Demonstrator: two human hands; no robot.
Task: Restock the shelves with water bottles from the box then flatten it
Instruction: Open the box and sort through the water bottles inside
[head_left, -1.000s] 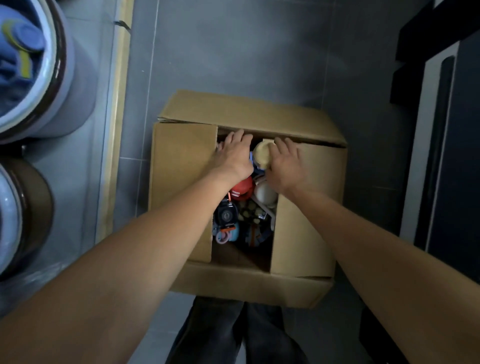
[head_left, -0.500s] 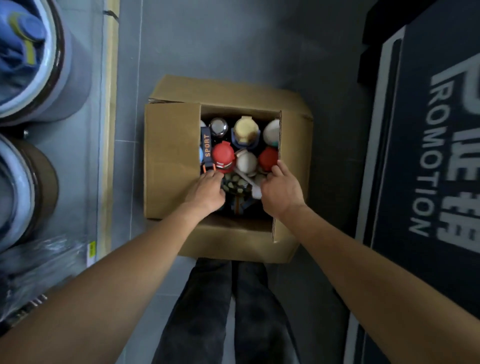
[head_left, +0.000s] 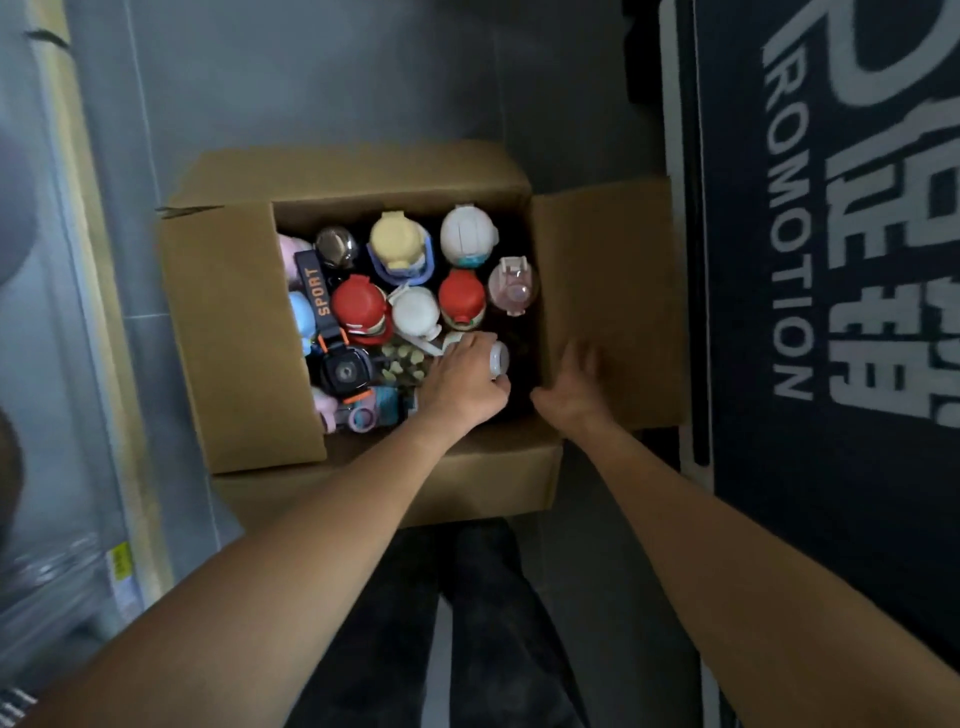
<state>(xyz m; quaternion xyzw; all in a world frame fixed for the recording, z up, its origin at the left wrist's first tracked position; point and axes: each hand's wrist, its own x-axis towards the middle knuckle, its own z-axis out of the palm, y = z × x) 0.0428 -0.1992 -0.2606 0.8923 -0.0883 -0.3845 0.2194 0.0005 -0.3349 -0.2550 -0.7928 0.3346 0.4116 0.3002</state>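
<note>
A cardboard box (head_left: 470, 486) is sitting on the grey floor (head_left: 311, 78) with all its flaps turned out. The water bottles (head_left: 415, 270) are standing upright inside it, packed close and showing only their lids: a yellow lid (head_left: 397, 240) and a white dome lid (head_left: 468, 234) at 12 o'clock, two red lids (head_left: 358, 306) on either side of a small white one across the middle, and a clear pink bottle (head_left: 511, 286) at 2 o'clock. A dark strap (head_left: 317, 291) reading SPORT is lying over the bottles at 9 o'clock, beside the left flap (head_left: 239, 338).

The left hand (head_left: 462, 387) is reaching into the opening at 5 o'clock, its fingers (head_left: 470, 345) curling round a white-capped bottle (head_left: 497, 358) and gripping its top. The right hand (head_left: 576, 387) is resting on the inner edge of the right flap (head_left: 623, 280) at 3 o'clock. It is blurred, but its fingers seem to be lying straight and spread against the cardboard, holding nothing.

A dark mat (head_left: 857, 467) with large pale lettering is lying along the floor at 3 o'clock, just beyond that flap. The person's dark trousers (head_left: 467, 613) are showing at 6 o'clock, below the box.
</note>
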